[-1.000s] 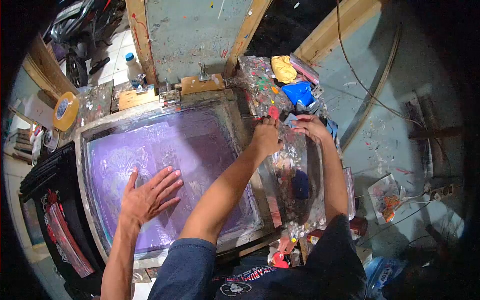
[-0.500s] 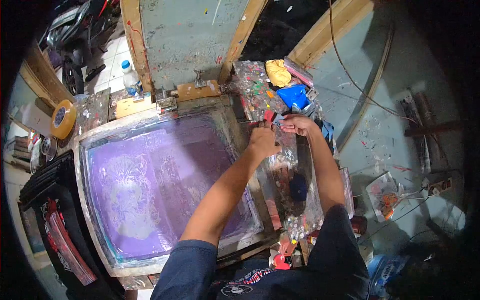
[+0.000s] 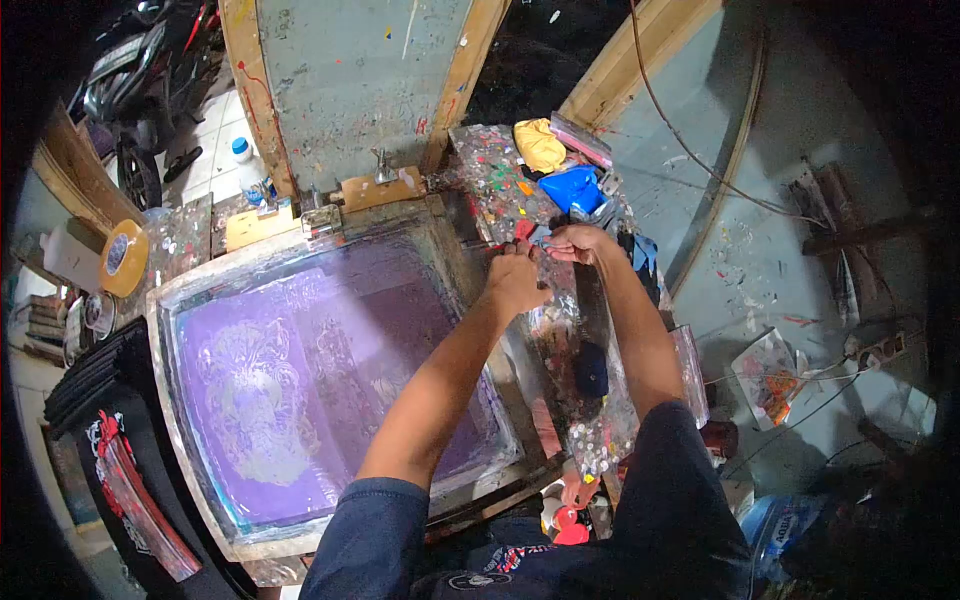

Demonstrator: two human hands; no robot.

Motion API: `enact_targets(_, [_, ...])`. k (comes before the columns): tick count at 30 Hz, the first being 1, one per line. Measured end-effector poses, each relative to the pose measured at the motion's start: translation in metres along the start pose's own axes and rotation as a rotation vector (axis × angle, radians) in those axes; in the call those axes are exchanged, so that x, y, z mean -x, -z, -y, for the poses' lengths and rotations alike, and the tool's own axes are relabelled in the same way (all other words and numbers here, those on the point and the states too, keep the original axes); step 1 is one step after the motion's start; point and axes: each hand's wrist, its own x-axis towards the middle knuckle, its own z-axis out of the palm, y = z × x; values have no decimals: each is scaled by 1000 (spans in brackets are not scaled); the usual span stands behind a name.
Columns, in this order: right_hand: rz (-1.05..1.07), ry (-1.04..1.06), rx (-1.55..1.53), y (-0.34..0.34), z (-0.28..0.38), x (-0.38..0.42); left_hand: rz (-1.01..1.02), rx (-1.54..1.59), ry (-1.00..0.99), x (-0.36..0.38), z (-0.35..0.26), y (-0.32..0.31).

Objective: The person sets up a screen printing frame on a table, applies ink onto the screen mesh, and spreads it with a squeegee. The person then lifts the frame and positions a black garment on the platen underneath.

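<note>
My left hand (image 3: 517,278) is over the right side of the screen printing frame (image 3: 455,235), fingers curled down; what they hold, if anything, is hidden. Close beside it, my right hand (image 3: 585,243) pinches a small grey-blue scrap of cloth (image 3: 541,236). A bit of red (image 3: 524,229) shows between the two hands. Purple mesh (image 3: 345,345) with a pale printed design fills the wooden frame to the left of my forearms. Under my hands runs a paint-spattered bench (image 3: 556,325).
A yellow cloth (image 3: 540,146) and a blue bag (image 3: 572,188) lie at the bench's far end. Hinge clamps (image 3: 383,168) line the frame's back edge. Black fabric with a red print (image 3: 140,500) is at left, near a tape roll (image 3: 124,258). A cable (image 3: 690,150) hangs at right.
The view has shifted slightly, so the bench and hands appear a little further left. My hands stay close together at the same spot, the right one slightly more curled over the scrap.
</note>
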Motion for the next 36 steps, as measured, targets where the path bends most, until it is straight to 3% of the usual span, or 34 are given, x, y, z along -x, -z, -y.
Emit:
enact_targets(7, [-39, -19, 17, -3, -4, -6, -94, -34, -29, 3, 2, -8])
enact_targets(13, [-53, 14, -109, -3, -11, -15, -38, -38, -38, 5, 0, 0])
enact_targets(19, [-67, 20, -51, -8, -8, -9, -80, 108, -49, 4, 4, 5])
enact_targets(25, [-49, 56, -29, -11, -10, -7, 157, -26, -24, -8, -4, 27])
enact_targets(29, [-121, 16, -23, -16, -6, -3, 166, 6, -17, -14, -2, 23])
enact_targets(33, [7, 91, -64, -4, -13, -13, 161, 1, -15, -18, 0, 22])
enact_targets(36, [-64, 101, -59, -9, -13, -8, 164, 0, -9, -18, -1, 29])
